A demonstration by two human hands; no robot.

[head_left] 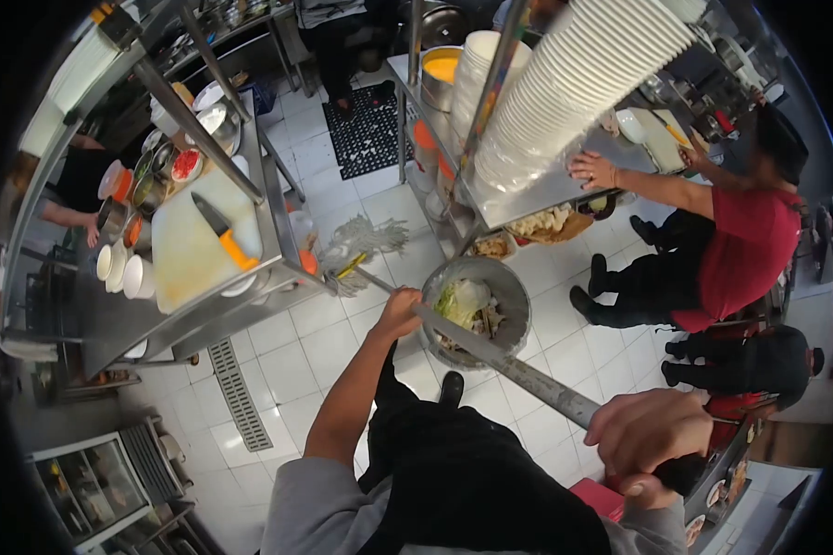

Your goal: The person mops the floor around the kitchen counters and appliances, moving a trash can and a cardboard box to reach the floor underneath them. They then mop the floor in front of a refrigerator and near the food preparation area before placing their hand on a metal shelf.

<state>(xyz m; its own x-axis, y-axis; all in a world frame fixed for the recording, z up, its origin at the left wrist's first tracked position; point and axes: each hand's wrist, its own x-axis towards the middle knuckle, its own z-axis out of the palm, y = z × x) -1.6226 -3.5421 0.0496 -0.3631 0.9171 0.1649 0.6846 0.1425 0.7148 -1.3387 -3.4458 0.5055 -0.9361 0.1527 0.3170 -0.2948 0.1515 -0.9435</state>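
A long grey mop handle (528,377) runs diagonally in front of me. My left hand (398,314) is wrapped round its lower part, and my right hand (650,439) grips it near the upper end, at the lower right. The mop's grey string head (363,242) lies spread on the white tiled floor between two steel counters, with a yellow clamp (351,265) where it joins the handle. Beneath the handle stands a grey bin (523,310) holding food scraps.
At left, a steel counter (270,242) bears a cutting board (180,264), a knife (215,220) and bowls. Tall stacked white containers (574,88) stand on the right counter. A person in red (754,231) works beside it; another in black (759,370) is behind. A black mat (361,129) lies ahead.
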